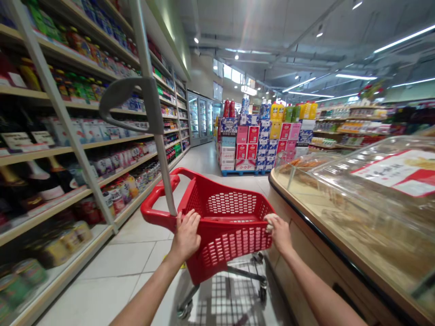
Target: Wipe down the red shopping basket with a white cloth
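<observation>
A red plastic shopping cart (226, 225) with lattice walls stands on casters in front of me, turned side-on. My left hand (186, 234) is closed over its near rim, just beside the foot of a metal pole (165, 174). Higher on that pole sits a grey loop-shaped handle (149, 106), which neither hand touches. At the basket's right corner my right hand (280, 233) is closed on a crumpled white tissue or cloth (271, 222), pressed against the rim. Its fingertips are partly hidden.
Shelves of bottles and cans (81, 106) line the left. Close on the right stands a food counter (316, 226) with clear covers. Ahead, a stack of drink cartons (247, 147) rests on a blue pallet. White floor tiles (102, 276) run between, and fridges (200, 117) stand farther back.
</observation>
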Action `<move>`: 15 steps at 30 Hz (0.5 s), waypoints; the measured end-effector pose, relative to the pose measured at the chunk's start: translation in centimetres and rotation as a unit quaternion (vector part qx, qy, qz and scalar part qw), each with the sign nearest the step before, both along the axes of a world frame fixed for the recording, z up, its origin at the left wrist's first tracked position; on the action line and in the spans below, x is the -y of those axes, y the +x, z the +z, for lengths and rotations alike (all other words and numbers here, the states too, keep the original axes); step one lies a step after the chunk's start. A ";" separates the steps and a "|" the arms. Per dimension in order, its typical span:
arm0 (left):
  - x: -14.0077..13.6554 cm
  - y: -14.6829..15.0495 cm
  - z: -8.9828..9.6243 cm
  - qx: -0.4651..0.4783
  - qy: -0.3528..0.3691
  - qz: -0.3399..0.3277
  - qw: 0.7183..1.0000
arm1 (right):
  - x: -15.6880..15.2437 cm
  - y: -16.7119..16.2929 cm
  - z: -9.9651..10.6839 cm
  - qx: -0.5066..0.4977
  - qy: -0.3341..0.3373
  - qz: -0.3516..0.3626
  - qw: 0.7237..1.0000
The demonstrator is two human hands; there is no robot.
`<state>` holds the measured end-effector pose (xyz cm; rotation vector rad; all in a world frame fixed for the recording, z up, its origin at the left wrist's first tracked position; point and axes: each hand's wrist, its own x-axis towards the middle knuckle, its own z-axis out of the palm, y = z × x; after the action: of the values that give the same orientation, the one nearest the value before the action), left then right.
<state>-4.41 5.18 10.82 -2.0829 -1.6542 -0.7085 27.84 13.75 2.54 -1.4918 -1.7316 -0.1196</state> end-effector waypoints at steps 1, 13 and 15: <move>0.0 0.0 -0.1 0.002 0.004 0.000 1.000 | -0.2 1.1 -0.1 -0.005 -0.018 -0.028 0.999; -0.3 -0.6 -0.2 0.014 0.037 0.021 0.999 | -0.8 -0.8 3.3 -0.119 -0.079 0.024 0.989; 0.0 -0.8 -0.4 0.006 0.040 0.033 0.999 | -1.2 1.1 2.5 -0.112 -0.081 -0.004 0.990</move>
<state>-5.24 5.23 10.46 -1.9638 -1.6646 -0.7532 28.91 14.93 5.01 -1.5647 -1.5832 0.1831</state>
